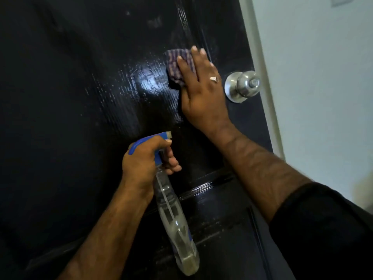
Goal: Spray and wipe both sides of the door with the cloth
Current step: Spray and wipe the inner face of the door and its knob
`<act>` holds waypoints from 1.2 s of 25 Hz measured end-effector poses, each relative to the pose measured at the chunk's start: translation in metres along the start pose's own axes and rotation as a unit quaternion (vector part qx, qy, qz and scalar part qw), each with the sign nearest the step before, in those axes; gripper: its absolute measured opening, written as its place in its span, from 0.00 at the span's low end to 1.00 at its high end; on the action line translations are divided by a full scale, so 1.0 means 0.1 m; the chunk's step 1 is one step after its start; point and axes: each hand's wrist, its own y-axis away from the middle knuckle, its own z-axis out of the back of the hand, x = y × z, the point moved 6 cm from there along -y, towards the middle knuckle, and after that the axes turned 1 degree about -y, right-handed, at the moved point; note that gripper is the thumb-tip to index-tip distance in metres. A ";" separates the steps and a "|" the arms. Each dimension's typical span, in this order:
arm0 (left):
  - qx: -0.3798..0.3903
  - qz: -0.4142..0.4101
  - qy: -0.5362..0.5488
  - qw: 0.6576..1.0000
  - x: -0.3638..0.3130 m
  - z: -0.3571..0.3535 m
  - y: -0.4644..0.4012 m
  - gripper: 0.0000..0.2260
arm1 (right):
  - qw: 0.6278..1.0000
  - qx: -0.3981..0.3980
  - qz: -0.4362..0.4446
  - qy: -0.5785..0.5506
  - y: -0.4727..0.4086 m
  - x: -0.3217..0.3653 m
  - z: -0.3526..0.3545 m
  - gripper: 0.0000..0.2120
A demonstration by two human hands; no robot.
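A glossy black door (80,98) fills most of the view, wet and streaked near its middle. My right hand (201,85) presses a purple striped cloth (177,65) flat against the door, fingers straight, just left of the knob. Lower down, my left hand (147,158) grips the neck of a clear spray bottle (173,219) with a blue trigger head (149,140), nozzle pointing at the door. The bottle hangs down and holds a little liquid at its bottom.
A round silver door knob (244,85) sits near the door's right edge. Right of the door runs a pale frame strip (262,77) and a white wall (323,98). A raised panel moulding (212,184) crosses the lower door.
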 end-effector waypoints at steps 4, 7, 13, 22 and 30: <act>0.007 -0.004 -0.003 1.000 -0.01 -0.15 -0.02 0.10 | 0.997 0.064 0.042 -0.031 0.74 -0.04 0.12 0.31; 0.025 -0.012 0.014 1.000 0.05 -0.32 -0.03 0.09 | 0.988 0.126 0.088 0.011 1.67 -0.45 0.45 0.30; 0.079 0.002 0.001 0.997 0.28 -0.82 -0.04 0.14 | 0.981 0.017 -0.194 -0.016 1.92 -0.94 0.55 0.26; 0.021 -0.026 0.022 0.999 0.48 -1.04 -0.16 0.11 | 0.984 -0.014 -0.175 -0.017 1.48 -1.00 0.44 0.26; 0.031 -0.064 -0.021 0.997 0.54 -0.77 -0.19 0.13 | 0.989 0.032 -0.143 -0.030 1.85 -1.30 0.62 0.27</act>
